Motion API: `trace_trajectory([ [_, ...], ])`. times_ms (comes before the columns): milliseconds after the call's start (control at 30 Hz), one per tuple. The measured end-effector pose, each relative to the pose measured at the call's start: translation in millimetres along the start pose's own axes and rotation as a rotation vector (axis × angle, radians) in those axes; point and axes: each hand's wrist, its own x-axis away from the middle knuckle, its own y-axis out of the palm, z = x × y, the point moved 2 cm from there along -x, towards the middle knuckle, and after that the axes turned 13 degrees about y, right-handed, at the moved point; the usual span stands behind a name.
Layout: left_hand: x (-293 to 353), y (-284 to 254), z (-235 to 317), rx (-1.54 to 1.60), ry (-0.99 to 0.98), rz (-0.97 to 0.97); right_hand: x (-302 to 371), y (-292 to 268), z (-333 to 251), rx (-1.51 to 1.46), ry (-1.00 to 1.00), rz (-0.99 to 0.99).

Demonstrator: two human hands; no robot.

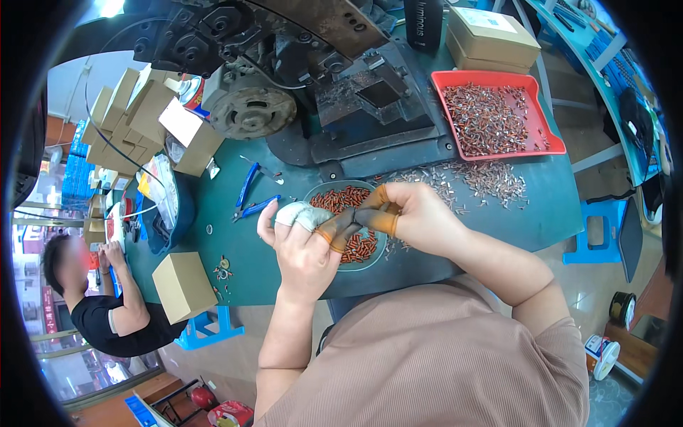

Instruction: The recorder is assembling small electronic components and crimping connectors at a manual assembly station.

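Note:
My left hand (299, 238) and my right hand (420, 217) meet fingertip to fingertip above a round bowl (371, 264). The bowl holds many small copper-coloured cylindrical parts (359, 245). White cloth wraps some left fingers; orange-brown, dark-stained covers sit on other fingertips of both hands. Thumb and fingers are pinched together on each side, and whatever lies between them is too small or hidden to make out. Left of the bowl lies a pair of blue-handled pliers (247, 183). Loose silvery parts (498, 183) are scattered on the green table (455, 252) to the right.
A dark metal press (377, 99) stands behind the bowl. At far right, a red tray (545, 117) holds a heap of small metal parts, near cardboard boxes (491, 39). Another carton (185, 285) sits at the left table edge. A co-worker (117, 299) sits at far left.

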Motion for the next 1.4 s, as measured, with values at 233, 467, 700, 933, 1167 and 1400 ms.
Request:
trace_trajectory([
  [233, 4, 4, 1, 0.090, -0.038, 0.023, -1, 1, 12, 0.011, -0.004, -0.023],
  [467, 11, 13, 14, 0.559, -0.402, 0.115, -2, 3, 21, -0.411, 0.095, -0.118],
  [700, 5, 24, 23, 0.850, -0.550, 0.190, 10, -14, 25, -0.419, 0.130, -0.120],
  [933, 11, 20, 27, 0.872, -0.568, 0.196, 62, -89, 44, 0.417, -0.457, 0.363],
  [1167, 14, 29, 31, 0.953, -0.597, 0.146, 75, -69, 77, 0.679, -0.455, 0.467],
  [1400, 11, 27, 41, 1.018, -0.579, 0.186, 62, -62, 78, 0.878, -0.553, 0.460],
])
